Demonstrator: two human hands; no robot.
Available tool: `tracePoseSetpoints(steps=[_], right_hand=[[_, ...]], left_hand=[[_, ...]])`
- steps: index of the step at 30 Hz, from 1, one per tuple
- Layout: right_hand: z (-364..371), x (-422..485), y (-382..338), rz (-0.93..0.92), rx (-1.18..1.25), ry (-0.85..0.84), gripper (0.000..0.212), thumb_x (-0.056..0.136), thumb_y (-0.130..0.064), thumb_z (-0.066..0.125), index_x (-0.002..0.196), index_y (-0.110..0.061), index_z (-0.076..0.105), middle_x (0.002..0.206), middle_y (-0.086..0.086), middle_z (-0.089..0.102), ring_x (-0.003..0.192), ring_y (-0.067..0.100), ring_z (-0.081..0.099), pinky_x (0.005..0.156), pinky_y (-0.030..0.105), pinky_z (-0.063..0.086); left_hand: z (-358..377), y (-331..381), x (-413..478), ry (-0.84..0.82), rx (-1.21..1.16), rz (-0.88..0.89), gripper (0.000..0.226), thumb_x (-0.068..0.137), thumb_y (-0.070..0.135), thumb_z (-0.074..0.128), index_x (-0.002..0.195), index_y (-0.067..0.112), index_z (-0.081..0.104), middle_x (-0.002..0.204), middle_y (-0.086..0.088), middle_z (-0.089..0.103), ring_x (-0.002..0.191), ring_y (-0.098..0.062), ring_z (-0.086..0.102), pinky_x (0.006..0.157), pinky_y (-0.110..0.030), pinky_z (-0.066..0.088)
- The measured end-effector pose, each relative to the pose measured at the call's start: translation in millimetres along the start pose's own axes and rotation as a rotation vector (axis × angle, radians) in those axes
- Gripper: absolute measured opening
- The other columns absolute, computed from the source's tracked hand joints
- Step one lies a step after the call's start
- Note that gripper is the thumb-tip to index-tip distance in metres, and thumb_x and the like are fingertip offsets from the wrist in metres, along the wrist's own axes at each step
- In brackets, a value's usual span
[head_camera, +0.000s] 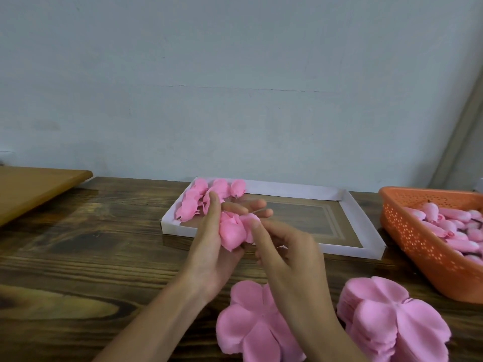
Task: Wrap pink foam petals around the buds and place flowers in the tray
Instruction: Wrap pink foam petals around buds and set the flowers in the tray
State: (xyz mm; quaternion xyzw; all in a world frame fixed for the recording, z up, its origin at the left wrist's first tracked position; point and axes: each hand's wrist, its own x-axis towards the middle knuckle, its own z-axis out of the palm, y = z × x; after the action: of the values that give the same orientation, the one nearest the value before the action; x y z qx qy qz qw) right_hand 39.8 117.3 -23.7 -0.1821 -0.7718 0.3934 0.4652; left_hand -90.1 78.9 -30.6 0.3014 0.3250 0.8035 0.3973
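My left hand [211, 246] cradles a half-wrapped pink flower [232, 232], fingers loosely curled around its petals, a thin stem poking out past my fingertips. My right hand [282, 246] pinches one petal of that flower with thumb and forefinger. Both hands hover just in front of the white cardboard tray [366, 231]. Several finished pink flowers [206, 198] lie in the tray's far left corner. Two stacks of flat pink foam petals [251, 325] [386, 325] lie on the table close to me.
An orange perforated plastic basket [418, 244] at the right holds several pink buds [444, 218]. A tan wooden board [31, 189] sits at the far left. The dark wooden table [91, 244] runs up to a pale wall.
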Motion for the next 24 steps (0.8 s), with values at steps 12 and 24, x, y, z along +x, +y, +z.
tracePoseSetpoints(steps=[12,24], right_hand=[[3.2,0.0,6.2,0.046,0.084,0.072,0.003,0.094,-0.032,0.076,0.091,-0.034,0.076,0.083,-0.015,0.076,0.078,0.011,0.073,0.070,0.035,0.059],[4.9,-1.0,7.8,0.136,0.172,0.016,0.024,0.080,-0.010,0.088,0.085,-0.030,0.077,0.083,-0.012,0.078,0.076,0.008,0.076,0.071,0.025,0.062]], left_hand=[[6.7,-1.6,-1.9,0.073,0.114,0.011,0.052,0.086,0.068,0.048,0.074,0.025,0.076,0.106,-0.010,0.079,0.102,-0.032,0.076,0.084,-0.047,0.059],[3.0,-1.4,2.1,0.180,0.133,0.064,0.054,0.077,0.077,0.064,0.075,0.023,0.073,0.069,0.000,0.057,0.065,-0.019,0.051,0.072,-0.041,0.044]])
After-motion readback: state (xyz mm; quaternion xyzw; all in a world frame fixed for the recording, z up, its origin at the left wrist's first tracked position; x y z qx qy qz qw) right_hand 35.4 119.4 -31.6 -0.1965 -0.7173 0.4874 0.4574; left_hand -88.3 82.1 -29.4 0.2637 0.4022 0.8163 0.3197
